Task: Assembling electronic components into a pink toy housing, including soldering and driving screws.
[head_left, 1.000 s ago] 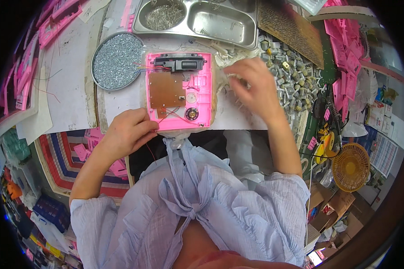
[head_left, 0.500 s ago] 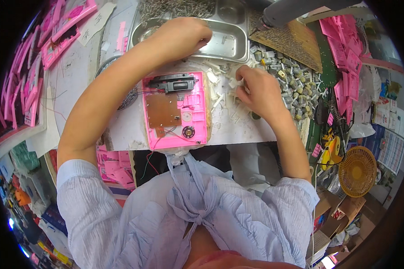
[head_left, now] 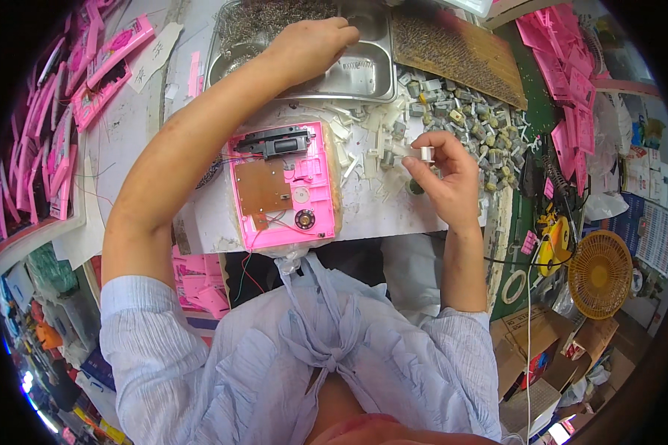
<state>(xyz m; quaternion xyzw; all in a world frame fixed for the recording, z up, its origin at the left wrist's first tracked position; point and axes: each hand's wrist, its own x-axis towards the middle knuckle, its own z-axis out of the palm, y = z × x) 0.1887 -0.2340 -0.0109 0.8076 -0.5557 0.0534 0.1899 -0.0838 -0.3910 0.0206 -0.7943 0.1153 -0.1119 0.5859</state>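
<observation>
My right hand (head_left: 453,178) pinches a small white plastic part (head_left: 427,154) between thumb and forefinger, just beside a heap of similar pieces. Over the metal compartment tray (head_left: 382,95) reaches my left hand (head_left: 312,50), its fingers curled together; whatever they hold, if anything, is hidden. Tangled metal springs (head_left: 256,26) fill the tray's far left section, and a few small springs (head_left: 358,65) lie in the nearer one. In front of me rests an open pink plastic housing (head_left: 323,204) with a brown circuit board (head_left: 261,187), a black mechanism (head_left: 274,143) and loose wires.
Small white and grey parts (head_left: 490,141) are heaped right of the tray, below a brown board (head_left: 460,55) covered with small pieces. Pink housings are piled at the left (head_left: 48,159) and the far right (head_left: 564,81). A yellow basket (head_left: 600,274) stands at the right.
My right hand has drawn back from the heap and turned, now showing the white plastic part in its fingers. My left hand has moved slightly farther away over the tray.
</observation>
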